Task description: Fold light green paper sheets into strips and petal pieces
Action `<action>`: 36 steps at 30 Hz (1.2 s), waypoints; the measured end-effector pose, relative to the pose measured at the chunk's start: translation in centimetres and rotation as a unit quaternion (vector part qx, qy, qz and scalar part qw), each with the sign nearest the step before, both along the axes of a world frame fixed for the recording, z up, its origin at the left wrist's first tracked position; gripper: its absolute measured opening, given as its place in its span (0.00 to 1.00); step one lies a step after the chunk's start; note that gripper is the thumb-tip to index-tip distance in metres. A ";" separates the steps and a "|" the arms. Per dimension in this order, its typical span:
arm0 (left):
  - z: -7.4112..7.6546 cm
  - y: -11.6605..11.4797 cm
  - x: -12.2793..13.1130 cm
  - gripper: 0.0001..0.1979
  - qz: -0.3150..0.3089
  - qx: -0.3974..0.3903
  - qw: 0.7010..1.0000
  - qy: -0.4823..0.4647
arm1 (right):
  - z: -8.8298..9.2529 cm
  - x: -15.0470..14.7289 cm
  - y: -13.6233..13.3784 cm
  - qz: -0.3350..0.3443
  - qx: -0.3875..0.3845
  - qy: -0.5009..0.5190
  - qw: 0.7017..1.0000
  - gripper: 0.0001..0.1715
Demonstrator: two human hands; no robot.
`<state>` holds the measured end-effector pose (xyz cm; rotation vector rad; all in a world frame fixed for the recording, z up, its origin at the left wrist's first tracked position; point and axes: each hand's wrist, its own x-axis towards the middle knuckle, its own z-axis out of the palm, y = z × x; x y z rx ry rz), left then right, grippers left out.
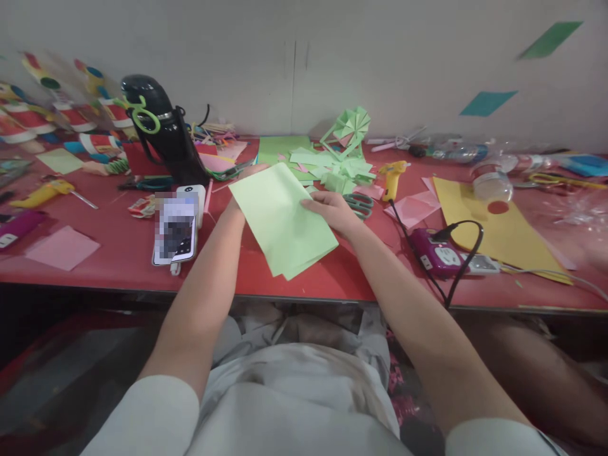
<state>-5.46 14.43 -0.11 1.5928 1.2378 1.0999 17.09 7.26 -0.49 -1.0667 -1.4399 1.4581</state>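
A folded sheet of light green paper is held up over the red table, its lower edges slightly fanned apart. My right hand grips its right side, thumb on top and fingers beneath. Behind the upper left edge is my left hand, mostly hidden by the sheet, so its fingers do not show. Beyond the paper lie green paper scraps and a folded green paper wheel. Scissors rest just past my right hand.
On the left stand a black bottle and a phone. To the right are a yellow glue gun, a purple power strip with a looping black cable, yellow paper and a plastic bottle. Another person's leg shows at lower right.
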 end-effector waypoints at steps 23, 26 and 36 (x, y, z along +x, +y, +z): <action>1.4 -4.9 2.8 0.11 -0.197 -0.055 0.973 0.111 | 1.3 3.2 0.1 0.109 0.072 -0.246 0.961 0.19; 1.1 -4.9 3.3 0.11 -0.208 -0.051 0.968 0.128 | 1.0 2.8 0.1 0.102 0.099 -0.239 0.960 0.18; -0.1 -4.4 4.3 0.10 -0.211 -0.046 0.972 0.093 | 0.9 1.5 -0.1 0.062 0.111 -0.234 0.964 0.13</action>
